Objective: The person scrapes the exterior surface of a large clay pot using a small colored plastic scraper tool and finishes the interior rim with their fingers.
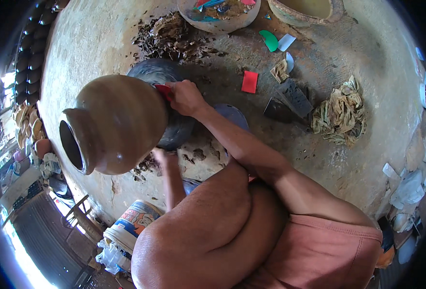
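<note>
Hand, right (186, 98), is pinching a red flat piece (163, 91) between thumb and fingers, mostly closed, and is holding it against the pot (121, 125) near its lower end. Left hand (163, 158) is reaching in near the pot's underside; it is blurring, so can't tell how far open or if it's gripping anything. Brown pot is sitting at the dark round base (176, 137), its mouth facing left in view; can't tell true tilt. Clay scraps (167, 36) are lying on the floor (319, 185) beyond the base. Right of these, a red square (249, 82) is lying alone; a green piece (269, 41) is lying beside a pale piece (286, 42). Grey block (294, 98) is resting near a crumpled cloth (340, 115). Basin (220, 27) is holding coloured bits up top. Bucket (135, 219) is standing lower left.
</note>
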A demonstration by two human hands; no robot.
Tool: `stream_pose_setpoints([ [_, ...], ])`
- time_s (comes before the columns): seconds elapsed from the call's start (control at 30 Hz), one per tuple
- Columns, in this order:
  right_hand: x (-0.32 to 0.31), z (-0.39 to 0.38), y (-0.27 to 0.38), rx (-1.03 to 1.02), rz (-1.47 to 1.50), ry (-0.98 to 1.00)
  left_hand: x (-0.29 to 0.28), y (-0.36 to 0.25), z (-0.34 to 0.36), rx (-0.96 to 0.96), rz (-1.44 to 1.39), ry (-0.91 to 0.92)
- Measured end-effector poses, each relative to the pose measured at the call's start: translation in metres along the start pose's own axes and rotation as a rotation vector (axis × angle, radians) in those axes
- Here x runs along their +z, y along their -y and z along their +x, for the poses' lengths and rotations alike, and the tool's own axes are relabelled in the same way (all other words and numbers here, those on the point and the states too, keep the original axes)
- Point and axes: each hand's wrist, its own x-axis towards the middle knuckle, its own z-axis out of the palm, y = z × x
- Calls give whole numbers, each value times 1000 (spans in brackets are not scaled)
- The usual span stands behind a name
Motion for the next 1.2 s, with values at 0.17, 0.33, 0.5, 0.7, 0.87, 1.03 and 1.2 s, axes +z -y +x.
stream_pose_setpoints([
  [0.17, -17, -4, -15, 65, 17, -10, 52, 48, -89, -545, 47, 375],
  [0.33, -9, 1, -3, 67, 24, -25, 6, -20, -20, -156, -6, 89],
  [0.5, -6, 2, -8, 38, 42, -10, 44, 75, -53, -184, -238, 119],
  [0.7, -3, 3, -4, 92, -44, 68, 19, -1, -43, -255, -83, -72],
  [0.87, -1, -5, -14, 91, -39, 5, 55, 60, -31, -80, -278, -218],
  [1.03, -8, -6, -11, 103, -53, 6, 87, 31, -109, -290, -58, 47],
  [1.2, -1, 0, 9, -1, 48, -28, 0, -5, -9, 58, -86, 3],
])
